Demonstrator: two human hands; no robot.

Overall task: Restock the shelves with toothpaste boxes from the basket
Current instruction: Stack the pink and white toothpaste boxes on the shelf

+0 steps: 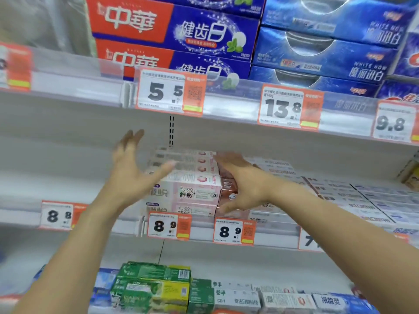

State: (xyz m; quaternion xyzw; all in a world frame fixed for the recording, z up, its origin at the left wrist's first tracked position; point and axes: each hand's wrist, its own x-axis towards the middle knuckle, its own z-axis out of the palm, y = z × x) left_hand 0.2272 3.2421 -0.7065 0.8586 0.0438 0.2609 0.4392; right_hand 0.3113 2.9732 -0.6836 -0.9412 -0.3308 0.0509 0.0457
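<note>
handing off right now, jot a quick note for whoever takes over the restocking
Left hand: open, fingers spread, holding nothing, left of the pink boxes.
Right hand: open, fingers straight against the stack's right side; whether it presses is blurred.
Pink boxes stand stacked on the middle shelf, above an 8.9 tag.
Done: this stack looks placed.
Left: the shelf left of it is bare. The basket is out of view, so remaining stock is unknown.

Single head-worn wide-angle view, facing straight into store shelving at close range, middle shelf (pixel 204 240) around centre frame, upper shelf rail (pixel 226 105) tilting overhead, lower shelf stock at bottom edge, forearms entering from below.
</note>
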